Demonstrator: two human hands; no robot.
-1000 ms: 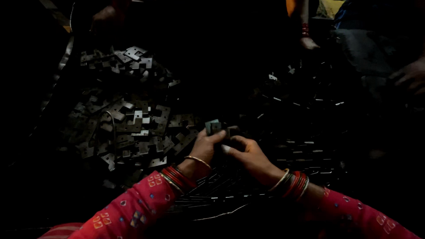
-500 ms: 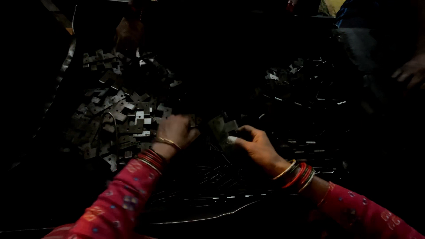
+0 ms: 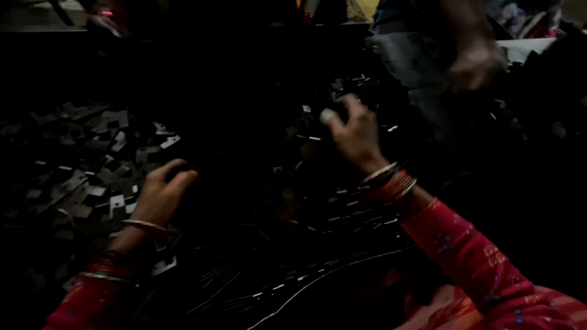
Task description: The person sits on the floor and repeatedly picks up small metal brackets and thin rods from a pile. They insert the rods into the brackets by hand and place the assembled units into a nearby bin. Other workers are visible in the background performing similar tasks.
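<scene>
A dim work surface, nearest the viewer strewn with thin dark wires [image 3: 293,284], carries a heap of small flat stamped metal plates [image 3: 85,177] at left. The left hand [image 3: 160,197] rests curled on the heap's edge, seemingly cupping plates, though the dark hides its grasp; the right hand [image 3: 353,131] is raised farther out, fingers pinched narrowly on a small pale piece [image 3: 328,115]. Beyond, another person's hand [image 3: 474,64] works separately; picking is judged surest with few pieces per grasp.

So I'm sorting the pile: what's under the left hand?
The left hand rests on a heap of flat grey metal plates. Whatever lies directly beneath the palm is covered and too dark to tell.
</scene>
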